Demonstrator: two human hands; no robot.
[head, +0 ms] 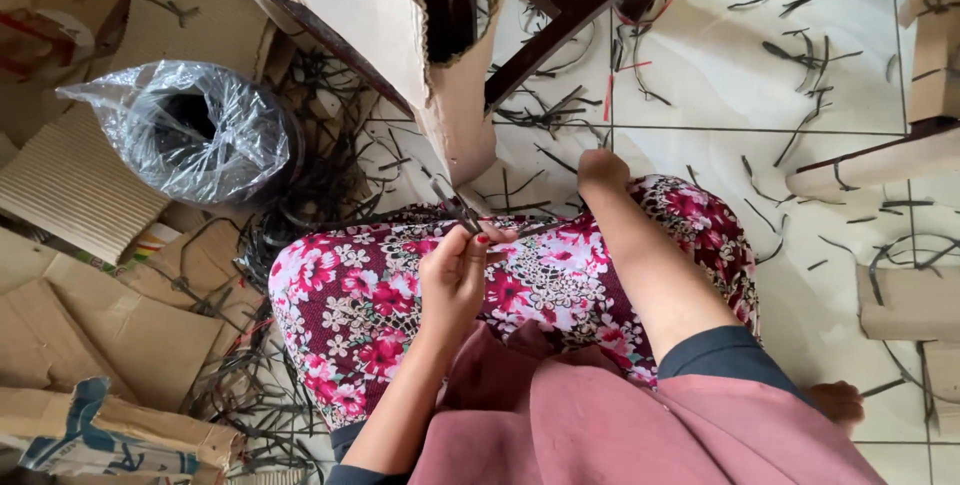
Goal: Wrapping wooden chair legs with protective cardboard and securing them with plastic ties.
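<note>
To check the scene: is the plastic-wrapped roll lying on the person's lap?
No, the plastic-wrapped roll sits among cardboard, beside the lap.

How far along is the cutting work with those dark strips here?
Many cut dark strip offcuts already litter the tile floor. In hand now: the left hand holds a small tool over the lap; the right hand reaches forward, its grip hidden. A plastic-wrapped roll of dark strip remains beside the cardboard.
</note>
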